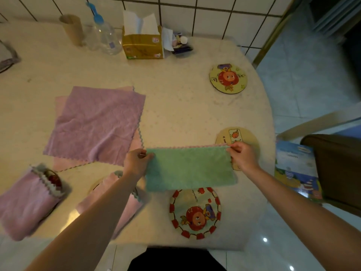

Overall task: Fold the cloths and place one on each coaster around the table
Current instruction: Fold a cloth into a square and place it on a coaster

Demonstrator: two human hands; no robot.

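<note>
A green cloth point(189, 169), folded in half, hangs above the table's near side. My left hand point(136, 163) pinches its upper left corner and my right hand point(243, 155) pinches its upper right corner. Below it lies a round coaster with a red border point(195, 214). A second coaster point(246, 137) is partly hidden behind my right hand, and a third point(228, 78) lies farther back. Two flat pink-purple cloths point(97, 124) are stacked at the left. A folded pink cloth point(25, 204) covers a coaster at the near left. Another folded pink cloth point(129, 204) lies under my left forearm.
At the back stand a tissue box point(142, 44), a clear bottle with a blue cap point(106, 36), a cardboard tube point(72, 29) and small items point(180, 44). A chair with a picture book point(297, 169) stands right of the table's curved edge point(271, 133).
</note>
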